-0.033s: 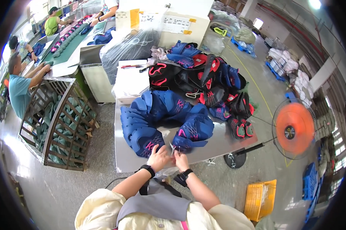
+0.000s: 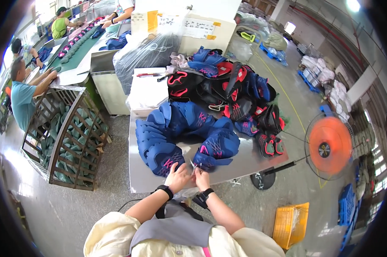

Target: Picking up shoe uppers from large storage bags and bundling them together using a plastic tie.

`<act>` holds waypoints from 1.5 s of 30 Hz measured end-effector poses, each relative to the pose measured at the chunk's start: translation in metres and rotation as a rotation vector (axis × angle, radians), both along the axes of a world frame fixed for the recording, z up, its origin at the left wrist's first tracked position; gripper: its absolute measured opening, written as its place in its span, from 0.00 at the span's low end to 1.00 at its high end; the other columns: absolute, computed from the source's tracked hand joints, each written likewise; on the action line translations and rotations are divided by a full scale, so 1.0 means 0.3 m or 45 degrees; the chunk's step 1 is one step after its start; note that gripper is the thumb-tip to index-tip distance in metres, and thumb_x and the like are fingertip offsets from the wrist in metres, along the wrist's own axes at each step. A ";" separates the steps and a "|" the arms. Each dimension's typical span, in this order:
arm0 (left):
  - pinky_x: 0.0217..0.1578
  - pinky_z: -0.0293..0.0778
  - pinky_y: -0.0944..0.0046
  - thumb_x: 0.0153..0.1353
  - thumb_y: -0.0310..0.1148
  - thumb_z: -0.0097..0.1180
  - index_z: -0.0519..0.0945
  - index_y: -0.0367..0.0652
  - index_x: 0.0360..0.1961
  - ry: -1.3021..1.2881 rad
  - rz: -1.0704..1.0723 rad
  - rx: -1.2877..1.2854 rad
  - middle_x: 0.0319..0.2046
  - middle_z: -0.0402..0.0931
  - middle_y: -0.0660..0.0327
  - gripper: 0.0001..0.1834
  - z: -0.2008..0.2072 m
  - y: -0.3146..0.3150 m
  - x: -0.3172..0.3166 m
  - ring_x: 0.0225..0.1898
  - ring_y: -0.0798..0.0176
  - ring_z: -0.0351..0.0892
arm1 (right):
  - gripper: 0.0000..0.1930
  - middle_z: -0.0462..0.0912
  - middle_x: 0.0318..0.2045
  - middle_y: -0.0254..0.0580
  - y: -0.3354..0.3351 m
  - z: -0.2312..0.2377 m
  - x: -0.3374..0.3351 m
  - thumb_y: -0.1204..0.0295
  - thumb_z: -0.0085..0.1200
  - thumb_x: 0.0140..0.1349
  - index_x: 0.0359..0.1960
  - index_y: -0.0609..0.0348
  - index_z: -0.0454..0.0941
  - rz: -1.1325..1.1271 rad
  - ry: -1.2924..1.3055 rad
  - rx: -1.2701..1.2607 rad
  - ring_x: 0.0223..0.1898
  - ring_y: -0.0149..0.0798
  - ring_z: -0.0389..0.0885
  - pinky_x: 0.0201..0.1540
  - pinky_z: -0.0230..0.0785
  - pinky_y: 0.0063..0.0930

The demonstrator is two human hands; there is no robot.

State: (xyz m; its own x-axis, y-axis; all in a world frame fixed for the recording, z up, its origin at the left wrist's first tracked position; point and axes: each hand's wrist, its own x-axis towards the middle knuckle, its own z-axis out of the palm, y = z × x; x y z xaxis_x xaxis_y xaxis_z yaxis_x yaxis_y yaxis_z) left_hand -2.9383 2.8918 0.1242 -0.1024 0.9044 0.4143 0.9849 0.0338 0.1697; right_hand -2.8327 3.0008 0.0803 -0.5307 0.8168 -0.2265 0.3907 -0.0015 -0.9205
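**Left hand (image 2: 179,176) and right hand (image 2: 201,177) close together beside blue shoe uppers (image 2: 183,115)**

Both hands angle inward. The left's fingers curl loosely at the nearest upper; the right's bunch by a thin pale tip (image 2: 192,164). Whether either grips anything, I cannot tell. The uppers form an arc on the tabletop (image 2: 138,185). Beyond, handwritten sheets (image 2: 200,27) are taped to a white cabinet (image 2: 225,13).

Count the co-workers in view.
4: one in teal beside the slatted crate, one behind, one in yellow-green farther back, one cut off at the top edge; others may be hidden.
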 end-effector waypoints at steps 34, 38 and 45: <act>0.51 0.56 0.58 0.56 0.35 0.43 0.60 0.52 0.58 0.018 -0.426 -0.429 0.60 0.56 0.67 0.26 0.186 0.205 0.024 0.61 0.60 0.51 | 0.07 0.66 0.15 0.28 0.075 0.010 0.105 0.70 0.49 0.59 0.26 0.57 0.66 -0.429 0.740 -0.549 0.13 0.22 0.62 0.12 0.52 0.15; 0.50 0.57 0.54 0.55 0.37 0.44 0.66 0.63 0.54 0.207 -0.525 -0.377 0.58 0.57 0.72 0.23 0.180 0.354 0.081 0.58 0.57 0.52 | 0.07 0.66 0.14 0.27 0.132 0.089 0.246 0.69 0.50 0.58 0.25 0.57 0.69 -0.210 0.546 -0.542 0.12 0.22 0.61 0.12 0.50 0.16; 0.49 0.58 0.50 0.54 0.36 0.44 0.75 0.63 0.44 0.261 -0.205 -0.312 0.50 0.60 0.71 0.15 0.143 0.522 0.115 0.51 0.58 0.57 | 0.06 0.67 0.16 0.24 0.203 0.198 0.556 0.71 0.51 0.55 0.23 0.57 0.71 0.443 0.067 -0.627 0.17 0.20 0.61 0.20 0.54 0.15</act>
